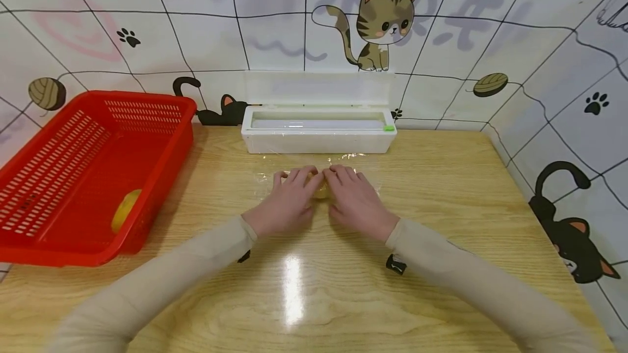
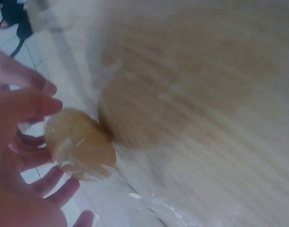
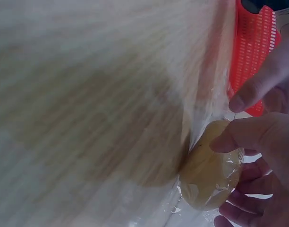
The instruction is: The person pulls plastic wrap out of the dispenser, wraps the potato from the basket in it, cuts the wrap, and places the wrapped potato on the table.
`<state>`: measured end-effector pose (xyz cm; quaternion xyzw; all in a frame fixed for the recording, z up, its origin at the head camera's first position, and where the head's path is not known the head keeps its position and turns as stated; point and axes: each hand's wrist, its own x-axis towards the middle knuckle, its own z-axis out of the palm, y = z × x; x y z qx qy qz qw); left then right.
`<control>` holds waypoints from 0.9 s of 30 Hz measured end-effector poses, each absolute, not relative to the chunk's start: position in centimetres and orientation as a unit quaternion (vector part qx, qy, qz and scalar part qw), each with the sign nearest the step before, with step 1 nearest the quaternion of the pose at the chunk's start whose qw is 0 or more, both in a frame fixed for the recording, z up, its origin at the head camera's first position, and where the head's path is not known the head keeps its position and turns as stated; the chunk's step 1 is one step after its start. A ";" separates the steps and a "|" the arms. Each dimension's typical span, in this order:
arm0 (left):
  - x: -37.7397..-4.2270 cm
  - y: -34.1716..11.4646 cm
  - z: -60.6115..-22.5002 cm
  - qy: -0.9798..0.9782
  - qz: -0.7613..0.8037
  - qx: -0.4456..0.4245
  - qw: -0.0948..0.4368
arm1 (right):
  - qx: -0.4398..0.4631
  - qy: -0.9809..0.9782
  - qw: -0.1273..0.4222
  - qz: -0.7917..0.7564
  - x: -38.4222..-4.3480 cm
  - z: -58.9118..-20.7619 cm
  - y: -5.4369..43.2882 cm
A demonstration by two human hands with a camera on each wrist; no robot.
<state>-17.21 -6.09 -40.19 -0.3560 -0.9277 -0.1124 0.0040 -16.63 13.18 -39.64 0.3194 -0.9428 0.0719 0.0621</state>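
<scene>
A smooth yellow potato-like oval lies on the table under crinkled clear cling film. My left hand holds it from the left, thumb near its upper side and bent fingers along its far side. From the right, my right hand grips the same oval, its thumb on top through the film and its fingers curving round behind. The fingertips of both hands almost meet over it. In the head view only a small yellow patch shows between the hands; the left wrist view shows shiny film creases across the oval.
Right behind the hands stands a white cling film box, its lid raised and a green slider at its right end. To the left is a red plastic basket with another yellow oval inside. A cat-patterned covering backs the wooden table.
</scene>
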 end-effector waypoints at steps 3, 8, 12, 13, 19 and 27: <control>-18.1 -6.0 -40.1 -0.930 -0.147 -0.335 -0.025 | 0.312 -0.945 0.055 0.081 -17.4 -39.7 12.8; -19.3 -5.8 -40.5 -0.931 -0.177 -0.317 -0.037 | 0.303 -0.947 0.044 0.099 -18.4 -39.9 12.3; -20.2 -5.5 -40.9 -0.938 -0.180 -0.294 -0.030 | 0.293 -0.949 0.041 0.105 -18.8 -40.2 12.0; -20.4 -5.4 -40.9 -0.941 -0.176 -0.288 -0.028 | 0.291 -0.950 0.041 0.104 -18.8 -40.2 11.9; -20.9 -4.9 -40.9 -0.949 -0.114 -0.294 -0.014 | 0.278 -0.958 0.042 0.058 -19.0 -40.4 11.5; -21.2 -5.2 -40.7 -0.946 -0.095 -0.309 -0.003 | 0.237 -0.971 0.036 -0.003 -19.3 -40.0 11.4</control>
